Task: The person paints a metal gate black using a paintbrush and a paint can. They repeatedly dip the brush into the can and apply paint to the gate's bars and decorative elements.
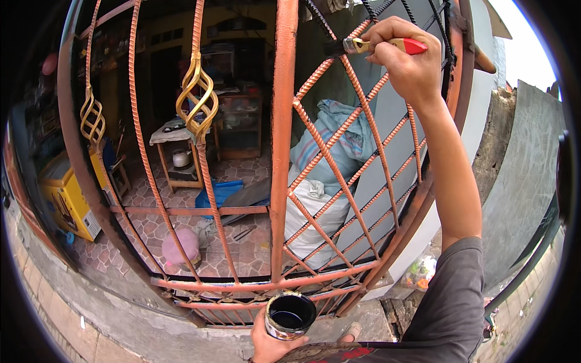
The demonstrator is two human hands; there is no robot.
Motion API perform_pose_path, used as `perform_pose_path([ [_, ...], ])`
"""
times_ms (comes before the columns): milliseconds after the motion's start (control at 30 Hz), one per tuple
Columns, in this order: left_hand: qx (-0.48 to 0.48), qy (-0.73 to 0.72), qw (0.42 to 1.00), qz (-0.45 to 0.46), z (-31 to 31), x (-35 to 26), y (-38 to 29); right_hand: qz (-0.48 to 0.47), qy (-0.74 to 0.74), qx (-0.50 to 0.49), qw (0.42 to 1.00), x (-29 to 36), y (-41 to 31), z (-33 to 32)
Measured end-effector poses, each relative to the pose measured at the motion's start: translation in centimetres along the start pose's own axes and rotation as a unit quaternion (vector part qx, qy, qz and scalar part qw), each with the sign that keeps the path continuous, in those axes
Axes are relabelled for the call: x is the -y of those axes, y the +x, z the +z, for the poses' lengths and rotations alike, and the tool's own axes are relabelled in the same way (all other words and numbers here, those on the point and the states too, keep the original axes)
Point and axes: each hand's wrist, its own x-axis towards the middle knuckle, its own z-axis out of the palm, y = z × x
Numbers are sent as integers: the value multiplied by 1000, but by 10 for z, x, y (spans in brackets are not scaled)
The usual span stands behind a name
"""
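Observation:
My right hand [401, 56] grips a paintbrush [358, 46] with a wooden, red-ended handle. Its black-coated bristles [335, 48] touch a crossing of ribbed bars in the diamond lattice [340, 134]. Lattice bars above the brush are black; most below it show copper-orange on their faces, with black along some edges. Low in the view, my left hand [272, 340] holds an open paint can [290, 315] of black paint, drips on its rim. An orange upright post [284, 136] of the metal grille stands left of the lattice.
Behind the lattice sit a white sack [315, 222] and a blue bundle [336, 140]. Gold twisted ornaments [197, 97] decorate bars at left. Inside are a small table [174, 136], a pink-covered stool [181, 245] and a yellow chest freezer [72, 195]. A concrete wall [522, 181] rises at right.

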Motion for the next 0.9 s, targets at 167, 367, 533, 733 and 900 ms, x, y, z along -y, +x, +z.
perform_pose_path([
  [167, -15, -69, 997, 2, 2, 4, 0, -82, 7, -35, 996, 3, -5, 3],
  [367, -4, -29, 1000, -7, 1, 6, 1, 33, 78, -78, 993, 3, -7, -1],
  [533, 6, -27, 999, -22, 1, 6, 0, 72, 114, -58, 989, 0, -11, 0],
  [733, 8, -69, 997, -27, 3, 18, 3, 28, 143, -61, 987, -7, -20, -2],
  [900, 15, -58, 998, -5, 4, 21, 4, 8, 81, -119, 990, -1, -14, -4],
])
